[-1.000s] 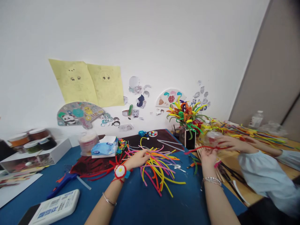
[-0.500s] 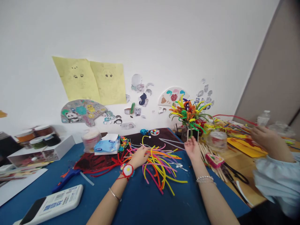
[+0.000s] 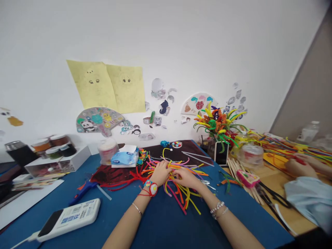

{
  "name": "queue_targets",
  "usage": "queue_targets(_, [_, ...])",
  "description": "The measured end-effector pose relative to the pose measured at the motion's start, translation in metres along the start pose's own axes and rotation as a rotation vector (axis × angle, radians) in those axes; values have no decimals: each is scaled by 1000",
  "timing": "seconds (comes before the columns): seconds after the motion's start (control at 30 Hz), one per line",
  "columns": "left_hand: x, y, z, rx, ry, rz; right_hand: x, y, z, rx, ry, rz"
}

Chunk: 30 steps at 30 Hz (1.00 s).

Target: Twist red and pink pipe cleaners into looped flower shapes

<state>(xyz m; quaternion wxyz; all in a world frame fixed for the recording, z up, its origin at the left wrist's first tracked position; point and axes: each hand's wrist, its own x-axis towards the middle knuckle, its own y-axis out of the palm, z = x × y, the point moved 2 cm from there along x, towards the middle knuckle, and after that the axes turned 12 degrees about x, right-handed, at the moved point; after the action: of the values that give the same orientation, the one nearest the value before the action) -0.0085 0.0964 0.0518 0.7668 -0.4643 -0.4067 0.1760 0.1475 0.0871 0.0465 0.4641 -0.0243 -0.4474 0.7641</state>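
A loose pile of colourful pipe cleaners (image 3: 186,199) lies on the blue table mat (image 3: 160,224) in front of me. Both my hands meet on top of the pile. My left hand (image 3: 161,173), with a red and white flower wristband (image 3: 152,188), curls its fingers over the strands. Touching its fingertips, my right hand (image 3: 186,178) pinches strands between thumb and fingers. A beaded bracelet sits on my right wrist.
A blue glue gun (image 3: 85,188) and a white device (image 3: 70,217) lie at the left. Behind the pile are a tissue pack (image 3: 124,157) and a plastic tub (image 3: 107,150). A phone (image 3: 222,153), a pipe-cleaner bouquet (image 3: 217,123), wooden sticks (image 3: 236,169) and scissors (image 3: 272,197) stand right. A co-worker's hand (image 3: 295,167) rests far right.
My right hand has come back from beside the phone to the pile and joined my left hand. The co-worker's hand has lowered to the table. The view shifted left.
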Motion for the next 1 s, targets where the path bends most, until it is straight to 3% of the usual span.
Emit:
queue_targets(0.23, [0,-11,19,126,57,-70,1,1,-4,26,85,5])
queue_targets(0.33, [0,-30,37,132,-59,-176,2,0,-4,74,99,-20])
queue_targets(0.43, [-3,-51,59,54,-271,-272,2,-2,-5,81,108,-47])
queue_targets(0.6, [-5,-74,79,-253,-431,-294,3,-1,-10,84,132,-29])
queue_targets(0.73, [-7,-86,84,-470,-578,-417,3,4,-15,77,141,-22])
queue_targets(0.87, [-9,-98,89,-877,-742,-508,2,7,-16,60,127,-13])
queue_targets(1.0, [-13,-117,90,-1206,-757,-599,2,5,-12,51,108,-6])
